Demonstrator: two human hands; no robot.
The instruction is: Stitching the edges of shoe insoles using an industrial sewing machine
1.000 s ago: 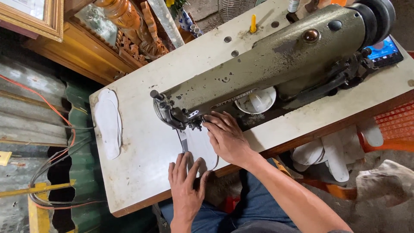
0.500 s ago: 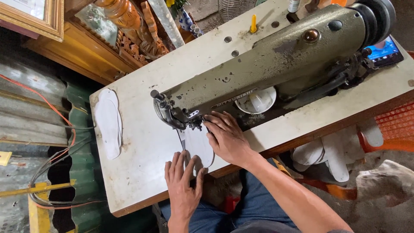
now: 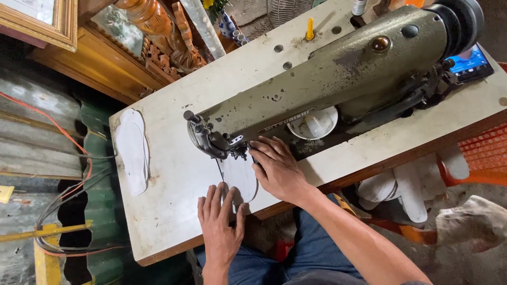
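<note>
An olive-green sewing machine (image 3: 338, 84) stands on a white worktop (image 3: 174, 211), with a white sole-shaped piece (image 3: 240, 177) lying under its needle end. The left hand (image 3: 219, 224) lies flat on the piece's near end, and the right hand (image 3: 277, 169) presses its far side just beside the needle. A stack of similar white pieces (image 3: 133, 150) lies well apart at the worktop's left edge.

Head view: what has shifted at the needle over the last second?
The white sole-shaped piece has fed slightly toward the person, and the left hand slid back with it. The right hand stays flat beside the needle; the stack of white pieces and sewing machine are unmoved.
</note>
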